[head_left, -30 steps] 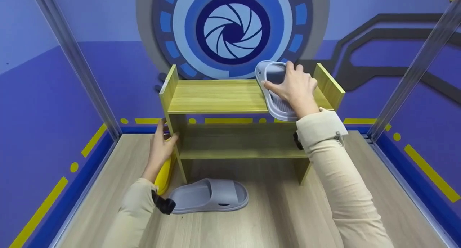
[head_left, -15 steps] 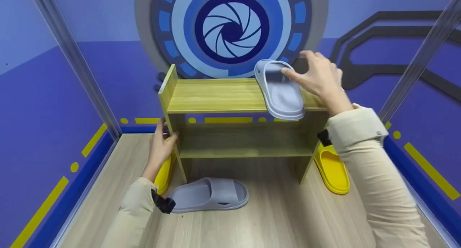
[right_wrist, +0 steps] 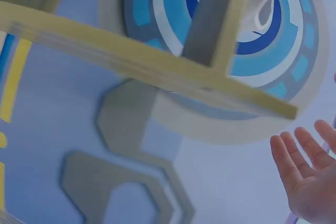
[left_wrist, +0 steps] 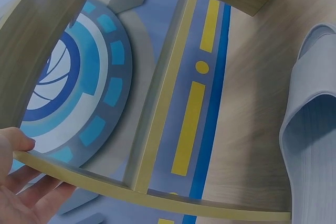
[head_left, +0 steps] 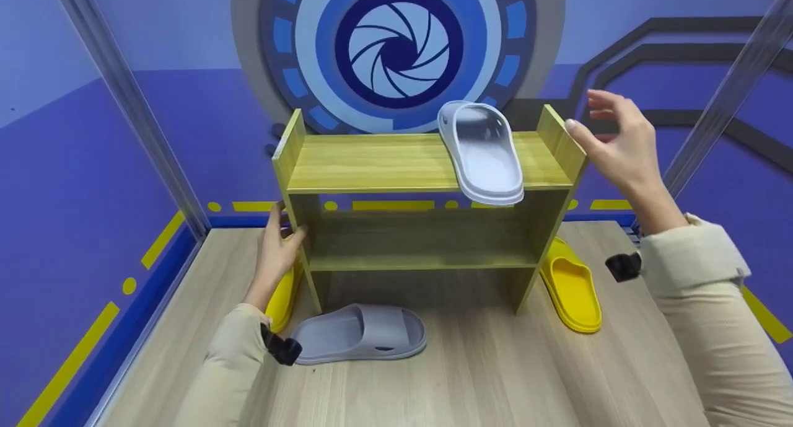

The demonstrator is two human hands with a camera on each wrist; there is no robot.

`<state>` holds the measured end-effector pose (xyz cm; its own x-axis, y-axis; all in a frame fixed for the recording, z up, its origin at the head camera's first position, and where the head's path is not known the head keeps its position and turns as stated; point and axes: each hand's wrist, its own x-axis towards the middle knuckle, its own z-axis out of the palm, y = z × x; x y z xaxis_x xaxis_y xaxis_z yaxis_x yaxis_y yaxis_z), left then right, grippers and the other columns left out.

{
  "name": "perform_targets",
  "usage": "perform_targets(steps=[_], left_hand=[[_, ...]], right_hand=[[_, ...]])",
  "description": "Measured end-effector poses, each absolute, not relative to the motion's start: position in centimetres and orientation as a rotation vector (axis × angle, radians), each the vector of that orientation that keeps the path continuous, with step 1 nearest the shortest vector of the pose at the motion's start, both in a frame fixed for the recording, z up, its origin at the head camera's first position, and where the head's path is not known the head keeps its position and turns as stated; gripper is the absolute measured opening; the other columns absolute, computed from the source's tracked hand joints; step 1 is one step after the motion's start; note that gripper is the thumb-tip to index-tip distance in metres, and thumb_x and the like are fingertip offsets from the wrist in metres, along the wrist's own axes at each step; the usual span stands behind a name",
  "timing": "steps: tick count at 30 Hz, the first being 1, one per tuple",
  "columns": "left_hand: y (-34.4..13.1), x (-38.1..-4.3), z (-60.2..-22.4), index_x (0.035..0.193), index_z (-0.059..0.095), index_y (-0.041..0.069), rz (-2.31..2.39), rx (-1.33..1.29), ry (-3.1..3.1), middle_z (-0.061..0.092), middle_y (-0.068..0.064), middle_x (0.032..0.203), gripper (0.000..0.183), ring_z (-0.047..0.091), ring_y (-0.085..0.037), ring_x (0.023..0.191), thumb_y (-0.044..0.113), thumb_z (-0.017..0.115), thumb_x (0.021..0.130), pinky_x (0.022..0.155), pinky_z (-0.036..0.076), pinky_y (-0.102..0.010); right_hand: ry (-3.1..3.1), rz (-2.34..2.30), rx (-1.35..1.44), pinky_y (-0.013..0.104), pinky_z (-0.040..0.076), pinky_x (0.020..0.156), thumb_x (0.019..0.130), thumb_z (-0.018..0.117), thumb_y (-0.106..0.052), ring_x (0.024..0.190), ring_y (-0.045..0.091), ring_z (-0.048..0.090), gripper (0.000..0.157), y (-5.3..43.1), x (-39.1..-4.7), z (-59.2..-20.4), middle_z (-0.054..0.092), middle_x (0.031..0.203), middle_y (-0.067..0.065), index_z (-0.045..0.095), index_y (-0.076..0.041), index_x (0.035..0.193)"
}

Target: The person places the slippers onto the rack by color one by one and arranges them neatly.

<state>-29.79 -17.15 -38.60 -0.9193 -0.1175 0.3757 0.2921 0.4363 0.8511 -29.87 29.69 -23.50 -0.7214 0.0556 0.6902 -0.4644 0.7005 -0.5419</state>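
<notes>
My left hand (head_left: 276, 259) holds the left side panel of a small wooden shoe rack (head_left: 372, 165), its thumb on the front edge and the fingers round the outer face, as the left wrist view also shows. My right hand (head_left: 626, 145) is off to the right of the rack's right panel, fingers loosely spread and nothing in them. On the top shelf, toward the right, lies a light grey slipper (head_left: 489, 160), its heel end jutting past the front edge. A second grey slipper (head_left: 362, 334) lies sideways on the table before the rack.
A yellow slipper (head_left: 573, 294) lies on the table (head_left: 471, 377) just right of the rack. Another yellow slipper (head_left: 284, 300) is at its left, partly hidden by my left hand. Patterned blue walls (head_left: 179, 123) enclose the table at the back and sides.
My right hand has let go of the grey slipper on the top shelf and moved right, past the rack's right panel. The left hand has stayed on the rack.
</notes>
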Motion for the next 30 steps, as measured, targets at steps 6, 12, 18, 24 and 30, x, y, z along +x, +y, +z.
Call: perform_targets(steps=[6,12,18,24,30], left_hand=[[-17.1,-29.9,-38.7,0.132,0.032,0.004,-1.494,-0.146,-2.315,0.049,-0.021,0.114,0.054,0.052,-0.032,0.098,0.008,0.056,0.084,0.079,0.043,-0.041],[-17.1,-29.8,-38.7,0.133,0.03,0.003,-1.486,-0.149,-2.316,0.049,-0.022,0.115,0.055,0.051,-0.032,0.1,0.008,0.056,0.084,0.081,0.043,-0.04],[-17.1,-29.9,-38.6,0.132,0.031,0.004,-1.483,-0.158,-2.324,0.049,-0.021,0.115,0.054,0.051,-0.03,0.1,0.009,0.055,0.084,0.082,0.042,-0.039],[-17.0,-29.8,-38.7,0.132,0.031,0.005,-1.488,-0.166,-2.323,0.048,-0.021,0.115,0.053,0.051,-0.031,0.1,0.009,0.055,0.085,0.082,0.042,-0.039],[-17.1,-29.7,-38.7,0.131,0.033,0.006,-1.497,-0.171,-2.321,0.048,-0.021,0.116,0.051,0.051,-0.033,0.1,0.009,0.055,0.085,0.081,0.043,-0.041]], right_hand=[[-2.196,1.192,0.329,0.024,0.042,0.079,0.081,0.062,-0.018,0.106,0.022,0.048,0.052,30.6,-28.0,-26.4,0.047,0.123,0.012,0.043,-0.012,0.13],[-2.227,1.389,0.36,0.017,0.043,0.076,0.082,0.062,-0.012,0.108,0.021,0.048,0.058,31.7,-28.5,-31.3,0.044,0.126,0.016,0.037,-0.007,0.133],[-2.302,1.372,0.268,0.017,0.043,0.074,0.081,0.064,-0.021,0.096,0.017,0.054,0.053,31.9,-29.3,-36.0,0.051,0.116,0.018,0.045,-0.001,0.127],[-2.29,1.364,0.238,0.016,0.044,0.07,0.083,0.062,-0.021,0.086,0.01,0.056,0.043,31.4,-29.4,-37.8,0.057,0.107,0.019,0.053,0.001,0.119],[-2.277,1.347,0.276,0.014,0.044,0.067,0.083,0.059,-0.009,0.08,0.013,0.057,0.035,29.9,-28.0,-36.4,0.058,0.102,0.023,0.054,0.006,0.115]])
